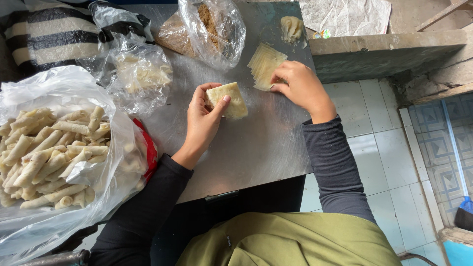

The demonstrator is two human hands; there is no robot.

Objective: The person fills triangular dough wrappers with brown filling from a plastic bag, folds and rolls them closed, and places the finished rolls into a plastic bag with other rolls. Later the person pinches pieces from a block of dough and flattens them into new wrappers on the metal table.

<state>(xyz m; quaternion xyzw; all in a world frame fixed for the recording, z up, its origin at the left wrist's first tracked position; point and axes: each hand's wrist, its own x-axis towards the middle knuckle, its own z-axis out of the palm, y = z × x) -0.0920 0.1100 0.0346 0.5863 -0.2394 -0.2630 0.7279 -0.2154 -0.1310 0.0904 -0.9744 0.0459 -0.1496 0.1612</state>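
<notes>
- Two bare hands work over a steel table (pixel 246 148) at mid-frame.
- The left hand (pixel 204 118) is curled around a square pastry wrapper (pixel 227 100), thumb pressed on its top; the wrapper lies in the palm near the centre of the frame.
- The right hand (pixel 300 86), fingers bent together, rests on the edge of a stack of wrappers (pixel 264 64) just right of centre, upper half.
- A lump of dough (pixel 291 27) sits at top centre, well apart.
- A clear bag of filling (pixel 209 29) lies at the top.
- A big plastic bag of rolled pastries (pixel 49 152) fills the left side.
</notes>
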